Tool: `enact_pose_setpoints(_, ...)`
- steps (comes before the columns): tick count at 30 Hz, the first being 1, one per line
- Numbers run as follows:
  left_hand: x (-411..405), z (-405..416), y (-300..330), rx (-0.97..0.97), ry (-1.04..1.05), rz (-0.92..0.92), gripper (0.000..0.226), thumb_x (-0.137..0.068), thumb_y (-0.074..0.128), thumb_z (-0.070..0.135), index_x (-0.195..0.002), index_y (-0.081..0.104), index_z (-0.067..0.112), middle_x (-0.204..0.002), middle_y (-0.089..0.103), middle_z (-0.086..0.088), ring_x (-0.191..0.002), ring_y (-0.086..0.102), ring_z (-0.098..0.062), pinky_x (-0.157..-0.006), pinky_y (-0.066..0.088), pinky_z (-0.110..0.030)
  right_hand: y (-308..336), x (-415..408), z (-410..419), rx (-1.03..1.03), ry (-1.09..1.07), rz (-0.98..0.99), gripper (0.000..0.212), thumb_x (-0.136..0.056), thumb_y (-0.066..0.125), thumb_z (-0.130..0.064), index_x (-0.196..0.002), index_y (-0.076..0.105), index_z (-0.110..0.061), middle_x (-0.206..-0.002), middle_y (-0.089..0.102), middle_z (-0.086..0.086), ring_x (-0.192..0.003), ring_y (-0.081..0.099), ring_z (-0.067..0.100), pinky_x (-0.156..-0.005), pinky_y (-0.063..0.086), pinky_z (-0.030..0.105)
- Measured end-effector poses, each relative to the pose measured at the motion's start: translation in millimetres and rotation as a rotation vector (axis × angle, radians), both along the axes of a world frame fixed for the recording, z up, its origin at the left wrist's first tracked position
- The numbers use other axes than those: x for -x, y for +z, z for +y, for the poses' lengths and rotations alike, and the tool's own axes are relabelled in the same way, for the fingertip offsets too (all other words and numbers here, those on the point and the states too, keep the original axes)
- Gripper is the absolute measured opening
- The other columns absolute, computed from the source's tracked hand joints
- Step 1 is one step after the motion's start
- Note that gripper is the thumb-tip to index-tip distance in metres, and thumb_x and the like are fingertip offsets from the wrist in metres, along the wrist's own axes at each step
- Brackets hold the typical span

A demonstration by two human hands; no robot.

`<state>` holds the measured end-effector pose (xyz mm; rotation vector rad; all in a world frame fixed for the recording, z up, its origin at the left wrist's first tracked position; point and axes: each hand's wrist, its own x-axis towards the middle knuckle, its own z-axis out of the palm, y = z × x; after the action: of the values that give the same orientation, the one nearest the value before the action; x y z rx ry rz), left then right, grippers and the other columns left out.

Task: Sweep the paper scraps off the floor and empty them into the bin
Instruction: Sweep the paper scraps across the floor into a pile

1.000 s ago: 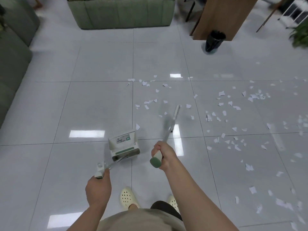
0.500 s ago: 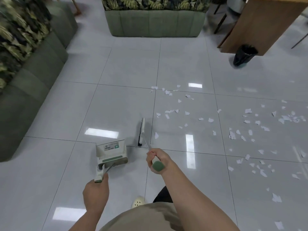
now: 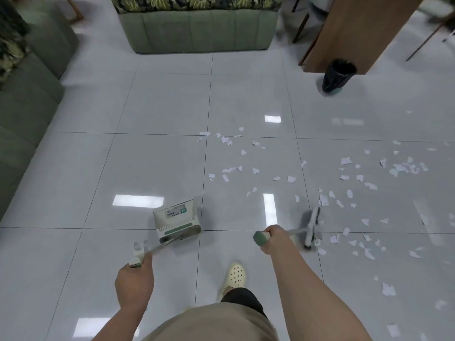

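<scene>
White paper scraps (image 3: 290,178) lie scattered over the grey floor tiles from the middle to the right edge. My left hand (image 3: 134,283) grips the long handle of a white and green dustpan (image 3: 177,223), which rests on the floor ahead of me. My right hand (image 3: 274,239) is closed on the green-tipped handle of a broom (image 3: 311,226); its blurred head touches the floor among scraps to my right. The black-lined bin (image 3: 338,75) stands at the far right beside a wooden panel.
A green sofa (image 3: 197,33) runs along the back and another sofa (image 3: 24,99) along the left. A wooden panel (image 3: 357,33) and chair legs stand at the back right. My foot in a cream clog (image 3: 235,275) is between my arms.
The broom head has swung from in front of the dustpan over to the right, into the scraps. The view has shifted forward; the dustpan stays in my left hand.
</scene>
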<state>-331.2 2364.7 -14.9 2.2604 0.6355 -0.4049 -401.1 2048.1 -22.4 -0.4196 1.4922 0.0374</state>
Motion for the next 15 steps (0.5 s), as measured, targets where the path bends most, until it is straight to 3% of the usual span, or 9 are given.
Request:
enact_pose_setpoints(2,-4,-17,-1,0.005,0.017,-0.001,0.052,-0.097,0.065,0.040,-0.071,0.060,-0.005,-0.066,0.061,-0.019,-0.064,0.059,-0.036,-0.054,0.039,-0.033,11,-19,-16,-0.027,-0.101,-0.019,0.015,-0.072,0.062,-0.006,-0.071,0.048,-0.012,-0.079,0.053,0.005,-0.061,0.049,0.015,-0.062,0.048,0.025)
enact_pose_setpoints(4,-6,-30,-3,0.001,0.020,0.004,0.052,-0.097,0.065,0.041,-0.071,0.060,-0.004,-0.066,0.062,-0.019,-0.064,0.059,-0.036,-0.055,0.041,-0.034,15,-43,-27,-0.002,-0.176,0.003,0.021,-0.089,0.050,-0.001,-0.070,0.050,-0.010,-0.072,0.054,0.001,-0.060,0.052,0.015,-0.048,0.049,0.022)
enact_pose_setpoints(9,-15,-63,0,-0.010,-0.063,-0.018,0.055,-0.095,0.063,0.049,-0.068,0.059,0.002,-0.060,0.061,-0.014,-0.059,0.060,-0.037,-0.052,0.051,-0.037,47,-98,0,-0.100,-0.287,-0.179,0.016,-0.087,0.048,0.002,-0.077,0.053,-0.009,-0.073,0.058,0.004,-0.061,0.058,0.018,-0.039,0.049,0.020)
enact_pose_setpoints(15,-47,-82,6,0.011,-0.015,-0.081,0.054,-0.098,0.062,0.044,-0.068,0.058,-0.001,-0.062,0.059,-0.015,-0.060,0.058,-0.035,-0.056,0.044,-0.035,59,-119,60,-0.078,-0.053,-0.255,0.018,-0.083,0.042,0.005,-0.084,0.055,-0.008,-0.066,0.055,0.008,-0.050,0.052,0.021,-0.042,0.044,0.020)
